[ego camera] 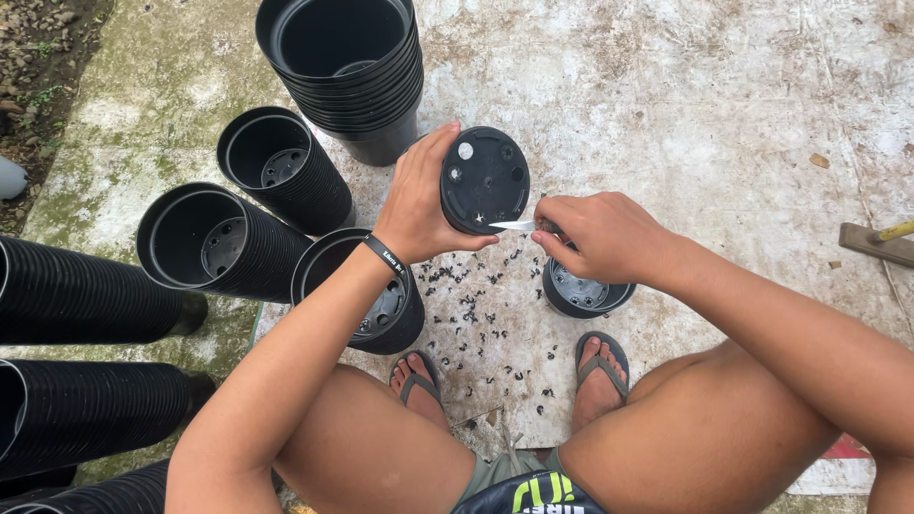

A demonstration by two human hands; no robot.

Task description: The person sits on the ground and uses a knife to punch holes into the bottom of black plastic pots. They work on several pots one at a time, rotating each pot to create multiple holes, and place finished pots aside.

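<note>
My left hand [419, 200] grips a black plastic pot [485, 178] turned so that its round base faces up at me; the base has several holes. My right hand [600, 233] is closed around a small knife, whose pale blade [514, 226] touches the lower rim of the pot's base. Under my right hand another black pot [579, 293] stands upright on the concrete. Small black plastic scraps [476, 309] lie scattered on the ground between my feet.
Tall stacks of black pots stand at the top [347, 71] and lie to the left [238, 238], [86, 290], [95, 405]. One stack [371, 300] sits by my left knee. A wooden-handled tool [881, 243] lies at the right edge. Dirt and stones border the top left.
</note>
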